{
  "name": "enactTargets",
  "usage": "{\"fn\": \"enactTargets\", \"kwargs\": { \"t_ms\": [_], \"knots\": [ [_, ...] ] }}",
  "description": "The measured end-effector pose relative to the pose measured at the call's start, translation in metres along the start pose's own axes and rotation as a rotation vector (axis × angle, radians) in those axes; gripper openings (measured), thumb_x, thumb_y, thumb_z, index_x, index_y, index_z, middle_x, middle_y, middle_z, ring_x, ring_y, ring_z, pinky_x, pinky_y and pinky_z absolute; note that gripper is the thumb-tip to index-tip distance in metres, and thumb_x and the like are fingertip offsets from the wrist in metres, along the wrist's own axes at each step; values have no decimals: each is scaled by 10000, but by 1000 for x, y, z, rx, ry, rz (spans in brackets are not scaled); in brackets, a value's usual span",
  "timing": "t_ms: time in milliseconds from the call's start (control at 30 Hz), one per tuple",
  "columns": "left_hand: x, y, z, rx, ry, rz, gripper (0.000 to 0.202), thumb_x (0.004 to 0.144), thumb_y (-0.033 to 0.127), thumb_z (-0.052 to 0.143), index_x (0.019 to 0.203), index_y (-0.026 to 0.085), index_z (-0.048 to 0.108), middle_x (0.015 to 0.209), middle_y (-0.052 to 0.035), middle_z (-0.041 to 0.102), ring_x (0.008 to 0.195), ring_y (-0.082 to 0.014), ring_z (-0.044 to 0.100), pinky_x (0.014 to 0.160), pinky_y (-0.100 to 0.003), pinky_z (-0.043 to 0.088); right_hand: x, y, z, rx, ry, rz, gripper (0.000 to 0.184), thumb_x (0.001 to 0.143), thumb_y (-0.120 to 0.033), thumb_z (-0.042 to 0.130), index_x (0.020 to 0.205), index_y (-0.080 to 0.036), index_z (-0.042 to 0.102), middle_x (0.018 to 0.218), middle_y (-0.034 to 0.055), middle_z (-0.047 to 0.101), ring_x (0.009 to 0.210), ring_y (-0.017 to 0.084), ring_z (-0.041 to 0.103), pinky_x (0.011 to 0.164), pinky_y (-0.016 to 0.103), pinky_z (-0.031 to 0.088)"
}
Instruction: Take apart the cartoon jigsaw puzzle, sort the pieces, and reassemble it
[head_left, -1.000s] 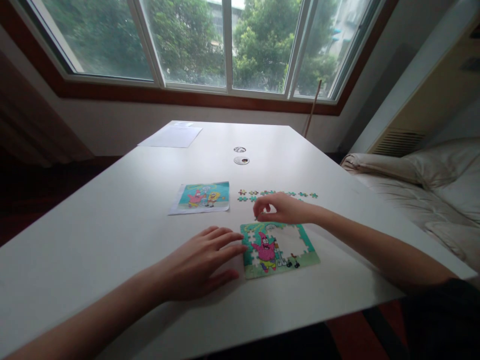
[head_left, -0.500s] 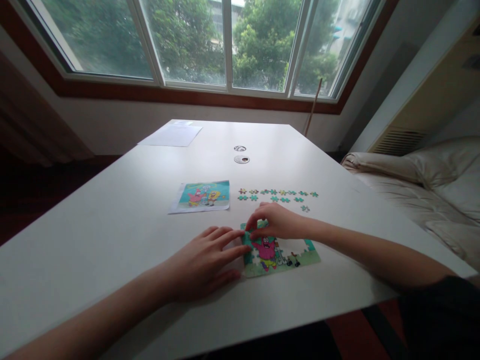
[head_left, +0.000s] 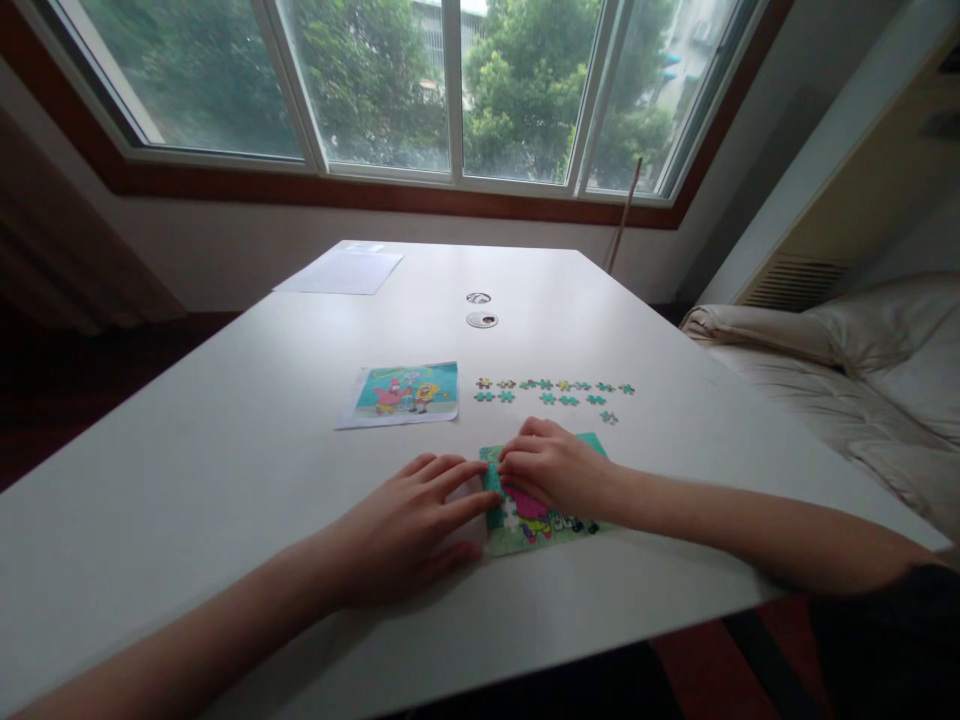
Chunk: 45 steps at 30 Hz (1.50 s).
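Note:
A partly assembled jigsaw puzzle with a pink cartoon starfish lies on the table in front of me. My left hand is flat with its fingers spread, the index and middle fingertips on the puzzle's left edge. Over the upper part of the puzzle, my right hand has its fingers curled together, the tips down near the upper left; whatever they pinch is hidden. Several loose puzzle pieces lie in rows beyond the right hand. To their left is a printed reference picture of the cartoon characters.
The white table carries sheets of paper at its far left and two round inserts towards the back. A pale sofa stands to the right. Beyond the table is a window.
My right hand has lowered over the puzzle, its fingers drawing closer together and its palm covering more of the picture. My left hand has stayed in place.

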<state>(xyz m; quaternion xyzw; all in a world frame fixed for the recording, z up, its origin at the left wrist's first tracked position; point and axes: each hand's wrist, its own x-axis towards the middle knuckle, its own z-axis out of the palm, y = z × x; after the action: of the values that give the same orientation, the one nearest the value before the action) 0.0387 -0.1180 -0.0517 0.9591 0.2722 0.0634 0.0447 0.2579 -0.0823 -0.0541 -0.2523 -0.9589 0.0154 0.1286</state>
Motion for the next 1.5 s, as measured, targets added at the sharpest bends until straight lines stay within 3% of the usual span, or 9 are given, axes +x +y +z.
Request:
{"fn": "enactTargets", "kwargs": {
  "t_ms": [233, 400, 500, 600, 733, 900, 1233, 1500],
  "knots": [
    [0, -1, 0, -5, 4, -3, 373, 853, 328, 452, 1221, 270, 422, 1264, -77, 422, 1090, -261, 420, 903, -433, 348, -15, -6, -4, -96, -67, -31, 254, 862, -236, 422, 1053, -156, 571, 1045, 86, 618, 828, 186, 469, 759, 311, 376],
    [0, 0, -2, -10, -9, -5, 366, 855, 330, 447, 1215, 270, 421, 1260, -77, 427, 1085, -261, 429, 903, -436, 348, -21, -2, -11, 59, -126, -39, 339, 865, -185, 388, 1186, -159, 494, 1190, 67, 551, 878, 181, 479, 837, 328, 361],
    [0, 1, -3, -11, -14, -15, 363, 851, 326, 449, 1208, 264, 425, 1251, -83, 430, 1081, -268, 433, 898, -444, 349, -22, 9, -19, 209, -168, -5, 353, 874, -187, 375, 1215, -177, 471, 1172, 48, 564, 916, 169, 472, 852, 308, 363],
    [0, 2, -4, -20, -8, -20, 366, 841, 334, 465, 1198, 259, 431, 1239, -88, 436, 1073, -271, 440, 892, -441, 356, -25, 31, -26, 261, -113, 84, 304, 878, -219, 387, 1147, -175, 525, 1111, 49, 597, 924, 164, 480, 846, 311, 364],
    [2, 3, -5, -45, -16, -31, 391, 843, 348, 463, 1217, 250, 407, 1237, -90, 435, 1081, -270, 436, 903, -441, 349, -33, 70, -31, 152, -31, 193, 225, 859, -214, 421, 951, -162, 620, 934, 45, 657, 835, 155, 526, 806, 305, 375],
    [4, 2, 3, -44, -51, -82, 457, 869, 364, 404, 1287, 200, 323, 1231, -110, 436, 1099, -274, 408, 926, -458, 325, -41, 107, -33, 28, 31, 295, 192, 824, -213, 469, 861, -160, 650, 843, 48, 676, 777, 157, 567, 785, 303, 381],
    [11, 5, 5, 37, -57, -103, 452, 870, 378, 391, 1260, 150, 380, 1221, -140, 444, 1088, -303, 408, 917, -478, 324, -49, 131, -38, -28, 4, 386, 203, 797, -237, 480, 838, -192, 673, 797, 38, 683, 759, 169, 584, 772, 315, 394],
    [6, 0, 9, 16, -37, -75, 439, 891, 370, 361, 1295, 200, 333, 1234, -109, 451, 1095, -278, 416, 927, -464, 312, -85, 156, -42, -92, 8, 534, 229, 781, -282, 480, 821, -200, 690, 751, 39, 675, 669, 163, 560, 662, 286, 410]
  ]
}}
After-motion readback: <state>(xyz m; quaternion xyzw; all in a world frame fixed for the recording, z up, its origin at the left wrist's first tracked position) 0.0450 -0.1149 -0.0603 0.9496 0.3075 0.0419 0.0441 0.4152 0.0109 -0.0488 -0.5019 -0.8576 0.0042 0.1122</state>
